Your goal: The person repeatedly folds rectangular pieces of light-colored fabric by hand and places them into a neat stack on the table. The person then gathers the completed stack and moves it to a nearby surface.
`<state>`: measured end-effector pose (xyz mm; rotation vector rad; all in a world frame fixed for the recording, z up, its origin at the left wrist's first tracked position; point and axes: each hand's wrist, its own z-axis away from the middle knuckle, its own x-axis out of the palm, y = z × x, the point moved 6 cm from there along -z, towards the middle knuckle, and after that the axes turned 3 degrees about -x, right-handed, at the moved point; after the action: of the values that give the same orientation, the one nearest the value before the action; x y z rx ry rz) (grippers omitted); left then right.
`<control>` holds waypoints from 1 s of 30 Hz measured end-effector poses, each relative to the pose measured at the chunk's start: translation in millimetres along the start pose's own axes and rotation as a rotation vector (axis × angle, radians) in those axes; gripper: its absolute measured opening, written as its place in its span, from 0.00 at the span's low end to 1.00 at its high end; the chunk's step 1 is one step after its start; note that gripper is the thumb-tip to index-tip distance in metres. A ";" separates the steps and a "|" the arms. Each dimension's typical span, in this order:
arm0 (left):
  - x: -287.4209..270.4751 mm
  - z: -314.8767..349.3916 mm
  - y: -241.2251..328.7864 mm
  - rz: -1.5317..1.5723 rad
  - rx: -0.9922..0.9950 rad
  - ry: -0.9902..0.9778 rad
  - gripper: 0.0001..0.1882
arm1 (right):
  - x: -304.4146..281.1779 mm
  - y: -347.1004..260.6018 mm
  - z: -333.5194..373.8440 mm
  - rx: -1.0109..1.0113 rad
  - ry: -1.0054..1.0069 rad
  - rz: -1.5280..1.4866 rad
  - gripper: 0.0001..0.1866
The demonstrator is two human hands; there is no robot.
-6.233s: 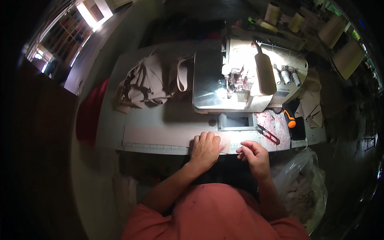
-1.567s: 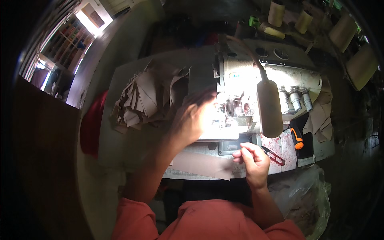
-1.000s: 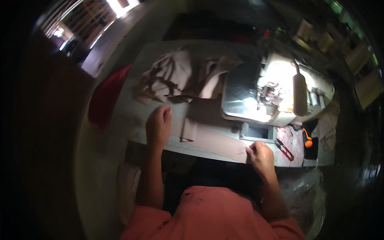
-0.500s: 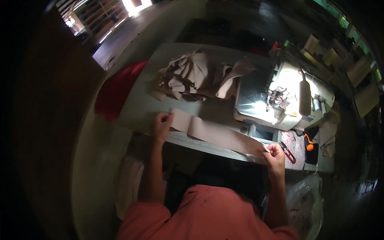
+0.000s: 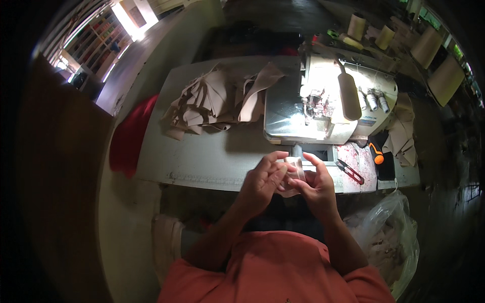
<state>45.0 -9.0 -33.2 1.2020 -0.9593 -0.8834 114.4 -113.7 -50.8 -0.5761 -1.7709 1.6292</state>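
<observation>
A beige fabric strip [image 5: 295, 174] is gathered between my two hands at the table's front edge. My left hand [image 5: 263, 181] is closed on the strip from the left, its fingers bent toward the other hand. From the right, my right hand [image 5: 317, 186] pinches the same strip, thumb and forefinger around it. Part of the fabric is hidden behind my fingers. Just beyond the hands stands a sewing machine [image 5: 323, 103], its needle area brightly lit.
A heap of beige fabric pieces [image 5: 207, 98] lies on the white table [image 5: 212, 151]. Red-handled thread snips [image 5: 351, 172] and an orange-handled tool [image 5: 376, 152] lie to the right. A clear plastic bag [image 5: 389, 237] hangs below. Thread cones [image 5: 356, 26] stand behind. Red cloth [image 5: 132, 136] hangs at left.
My hands have come together from far apart. The strip, stretched out lengthwise before, is now gathered between them. The whole view has shifted, with the machine now further left.
</observation>
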 end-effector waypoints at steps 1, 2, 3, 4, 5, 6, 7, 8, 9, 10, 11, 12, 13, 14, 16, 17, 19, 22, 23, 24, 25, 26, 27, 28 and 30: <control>-3.6 -3.1 6.8 -0.137 0.087 0.005 0.17 | -2.4 -0.3 -1.3 -0.003 0.001 0.060 0.26; -8.7 -6.6 12.5 -0.273 0.176 0.015 0.18 | -1.4 -7.6 -1.5 -0.018 -0.028 0.154 0.28; -14.1 -10.1 17.0 -0.410 0.266 0.032 0.19 | 0.1 -13.9 -0.6 -0.040 -0.059 0.200 0.29; -17.6 -19.8 12.3 -0.369 0.303 -0.071 0.23 | 1.3 -19.6 0.6 -0.062 -0.091 0.246 0.29; -14.1 -22.5 3.8 -0.223 0.158 -0.203 0.23 | 1.7 -25.3 1.2 -0.086 -0.122 0.296 0.29; -9.1 -22.5 -3.8 -0.076 0.013 -0.332 0.24 | 2.1 -30.2 2.2 -0.087 -0.142 0.312 0.29; -3.3 -19.7 -9.8 0.071 -0.133 -0.459 0.24 | 2.8 -34.9 3.1 -0.087 -0.162 0.327 0.29; -0.1 -16.6 -9.3 0.099 -0.181 -0.511 0.23 | 2.5 -37.6 5.0 -0.083 -0.177 0.344 0.29; -0.1 -16.9 -9.3 0.123 -0.166 -0.495 0.21 | 1.1 -39.1 5.7 -0.076 -0.188 0.366 0.29; -0.3 -16.8 -10.1 0.148 -0.150 -0.478 0.20 | -0.8 -40.4 5.8 -0.068 -0.201 0.388 0.29; 0.0 -17.1 -10.4 0.172 -0.134 -0.462 0.18 | -2.7 -41.1 6.1 -0.061 -0.212 0.410 0.29; -0.1 -16.5 -9.7 0.173 -0.139 -0.433 0.16 | -4.2 -42.0 6.6 -0.081 -0.211 0.419 0.29; 0.1 -15.0 -6.9 0.173 -0.143 -0.404 0.14 | -5.5 -42.0 6.9 -0.101 -0.211 0.428 0.29; -1.0 -12.8 -4.5 0.172 -0.149 -0.370 0.12 | -5.1 -41.8 7.0 -0.121 -0.215 0.433 0.29; -3.4 -9.7 3.5 0.002 -0.056 -0.279 0.10 | -2.7 -48.9 8.4 -0.165 -0.202 0.406 0.29; -4.3 -8.8 8.0 -0.082 -0.010 -0.236 0.09 | -2.3 -52.5 9.1 -0.186 -0.193 0.393 0.29; -5.1 -5.6 18.0 -0.170 -0.006 -0.172 0.07 | -2.9 -54.9 9.3 -0.201 -0.203 0.472 0.29; -8.0 -3.7 21.2 -0.210 0.046 -0.082 0.06 | -3.1 -56.2 10.1 -0.125 -0.220 0.513 0.30; -8.8 -2.6 21.5 -0.210 0.070 -0.053 0.06 | -3.0 -55.4 10.4 -0.083 -0.225 0.510 0.30; -9.5 -1.6 21.4 -0.228 0.079 -0.038 0.06 | -2.3 -55.4 10.1 -0.070 -0.231 0.498 0.29; -10.9 -0.6 21.3 -0.246 0.088 -0.022 0.06 | -1.3 -55.1 9.5 -0.057 -0.237 0.487 0.29; -11.5 0.2 20.8 -0.261 0.097 -0.008 0.06 | -0.3 -54.2 9.3 -0.042 -0.243 0.476 0.28; -11.2 0.7 18.8 -0.195 0.079 0.005 0.06 | -0.2 -52.6 8.8 -0.008 -0.215 0.426 0.26; -10.2 1.1 16.6 -0.128 0.060 0.018 0.06 | 0.4 -50.8 8.3 0.025 -0.187 0.375 0.25; -9.7 2.4 14.1 -0.075 0.042 0.050 0.06 | -0.3 -45.5 7.6 0.074 -0.167 0.273 0.21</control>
<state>40.0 1.3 -20.3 1.2968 -0.9010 -0.8920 114.1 -125.0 -6.1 -0.6891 -1.8024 1.9713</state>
